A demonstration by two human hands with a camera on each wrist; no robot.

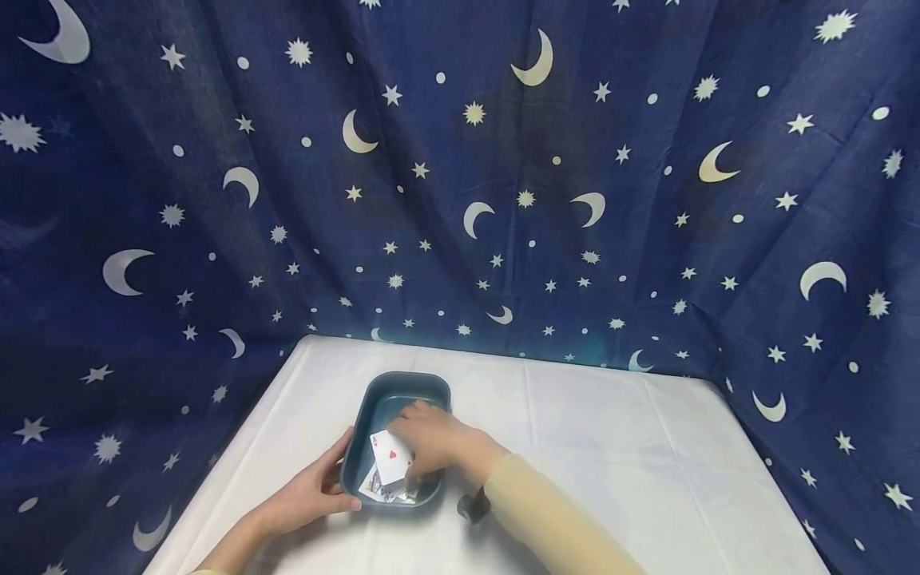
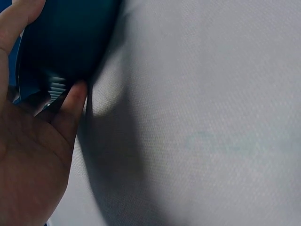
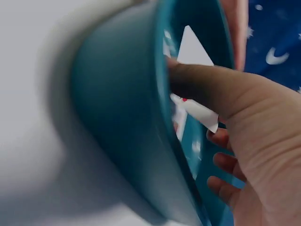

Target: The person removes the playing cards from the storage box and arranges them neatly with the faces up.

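Observation:
A teal plastic tub (image 1: 365,423) stands on the white cloth, with several playing cards (image 1: 374,485) lying in its near end. My left hand (image 1: 311,493) grips the tub's near left side, thumb by the front rim and fingers against the outer wall. In the left wrist view the fingers of this hand (image 2: 35,141) meet the dark tub wall (image 2: 70,37). My right hand (image 1: 434,438) reaches over the right rim and pinches an ace of hearts (image 1: 391,457) above the other cards. The right wrist view shows the thumb lying across that white card (image 3: 195,49), its fingertips partly hidden.
White cloth (image 1: 611,447) covers the table and reaches right of the tub. Dark blue curtains with moons and stars (image 1: 460,160) hang behind and along both sides. A small dark device (image 1: 473,506) sits under my right wrist.

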